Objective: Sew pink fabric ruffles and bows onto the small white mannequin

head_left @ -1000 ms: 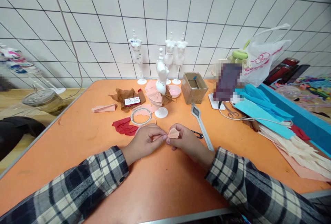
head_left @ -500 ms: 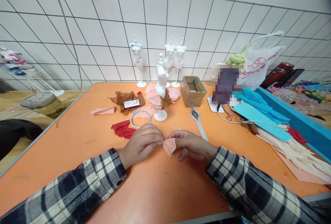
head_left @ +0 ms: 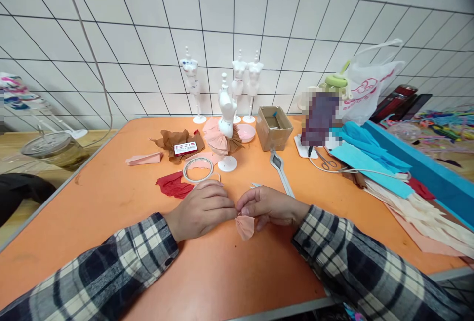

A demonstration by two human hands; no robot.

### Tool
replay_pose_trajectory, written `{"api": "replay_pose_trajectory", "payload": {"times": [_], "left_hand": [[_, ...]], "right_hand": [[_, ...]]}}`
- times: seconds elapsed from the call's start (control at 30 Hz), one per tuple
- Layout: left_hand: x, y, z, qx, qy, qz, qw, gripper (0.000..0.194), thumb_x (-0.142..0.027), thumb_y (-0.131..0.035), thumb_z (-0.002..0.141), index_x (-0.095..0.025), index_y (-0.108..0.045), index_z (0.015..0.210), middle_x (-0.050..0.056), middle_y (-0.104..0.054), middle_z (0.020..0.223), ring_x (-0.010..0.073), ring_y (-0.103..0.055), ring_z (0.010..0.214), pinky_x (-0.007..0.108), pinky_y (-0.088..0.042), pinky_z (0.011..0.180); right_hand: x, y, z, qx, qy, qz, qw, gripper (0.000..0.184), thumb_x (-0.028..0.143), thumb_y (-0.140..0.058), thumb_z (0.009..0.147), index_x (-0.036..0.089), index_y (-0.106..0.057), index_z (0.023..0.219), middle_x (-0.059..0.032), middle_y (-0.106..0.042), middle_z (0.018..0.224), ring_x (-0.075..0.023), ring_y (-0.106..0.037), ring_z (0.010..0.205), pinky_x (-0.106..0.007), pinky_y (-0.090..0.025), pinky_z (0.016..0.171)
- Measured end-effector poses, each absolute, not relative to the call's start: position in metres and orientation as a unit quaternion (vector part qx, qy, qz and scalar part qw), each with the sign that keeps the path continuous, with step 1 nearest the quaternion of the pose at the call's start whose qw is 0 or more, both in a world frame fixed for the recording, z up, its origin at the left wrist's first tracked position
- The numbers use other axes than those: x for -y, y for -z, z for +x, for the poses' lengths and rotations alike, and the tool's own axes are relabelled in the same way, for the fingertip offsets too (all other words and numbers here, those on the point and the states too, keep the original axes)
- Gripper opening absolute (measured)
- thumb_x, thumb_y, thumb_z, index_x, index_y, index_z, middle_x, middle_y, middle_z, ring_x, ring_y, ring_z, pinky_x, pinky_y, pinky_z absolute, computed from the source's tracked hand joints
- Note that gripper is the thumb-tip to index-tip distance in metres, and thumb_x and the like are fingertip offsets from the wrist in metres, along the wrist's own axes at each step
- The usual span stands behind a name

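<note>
A small piece of peach crepe paper [head_left: 245, 227], gathered at the top and fanned out below, hangs between my hands over the table. My right hand [head_left: 273, 206] pinches its gathered end between thumb and fingers. My left hand [head_left: 203, 207] is closed too, its fingertips meeting the same gathered end; its thumb is hidden. Beyond the hands stands a white mini dress form [head_left: 227, 106] wearing a gathered skirt of peach and brown paper [head_left: 216, 137]. Left of it lie a roll of tape [head_left: 184, 172] and red crepe paper [head_left: 174, 185].
A staple box [head_left: 185, 148] rests on brown paper. Several more dress forms [head_left: 191, 78] line the wall. An open cardboard box [head_left: 274, 131], a grey strap-like tool [head_left: 282, 175], scissors [head_left: 327, 161] and blue paper sheets [head_left: 374, 170] occupy the right side. A metal tip [head_left: 255, 184] shows behind my right hand.
My right fingers have closed in on the gathered end, meeting my left fingertips. The peach paper has turned and now hangs lower. The whole view has shifted slightly.
</note>
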State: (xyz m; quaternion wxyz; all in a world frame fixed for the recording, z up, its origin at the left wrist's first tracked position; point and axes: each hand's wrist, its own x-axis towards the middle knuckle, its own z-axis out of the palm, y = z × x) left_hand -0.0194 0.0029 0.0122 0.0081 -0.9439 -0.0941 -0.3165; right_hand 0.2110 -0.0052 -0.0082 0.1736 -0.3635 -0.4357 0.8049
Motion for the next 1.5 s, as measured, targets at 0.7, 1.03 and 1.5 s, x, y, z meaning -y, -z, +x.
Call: {"api": "replay_pose_trajectory", "payload": {"times": [0.7,1.03,1.5], "left_hand": [[0.003,-0.016,-0.023,0.051,0.280,-0.945,0.159,0.011,-0.018,-0.060,0.087,-0.026,-0.064,0.095,-0.003,-0.071,0.081,0.0132,-0.061,0.078,0.034,-0.046,0.090],[0.003,-0.013,-0.018,0.087,0.230,-0.953,0.176,0.014,-0.014,-0.050,0.091,-0.022,-0.062,0.092,-0.001,-0.070,0.075,0.0140,-0.061,0.075,0.036,-0.043,0.091],[0.004,-0.010,-0.010,0.174,0.216,-0.955,0.103,0.020,-0.012,-0.046,0.086,-0.020,-0.061,0.075,-0.002,-0.059,0.061,0.0135,-0.053,0.060,0.039,-0.041,0.094]], "right_hand": [[0.006,-0.006,0.217,0.522,-0.740,-0.413,0.099,0.040,0.052,-0.064,0.077,0.013,-0.068,0.085,-0.0019,-0.065,0.074,-0.0041,-0.049,0.041,-0.016,-0.030,0.032],[0.005,0.005,0.211,0.660,-0.565,-0.446,0.215,0.022,0.036,-0.070,0.074,0.015,-0.071,0.080,0.0017,-0.061,0.063,-0.0080,-0.049,0.055,-0.020,-0.036,0.051],[0.006,0.001,0.210,0.868,-0.197,-0.356,0.284,0.008,0.019,-0.064,0.083,0.020,-0.072,0.081,-0.0021,-0.070,0.079,-0.0146,-0.057,0.078,-0.029,-0.040,0.077]]}}
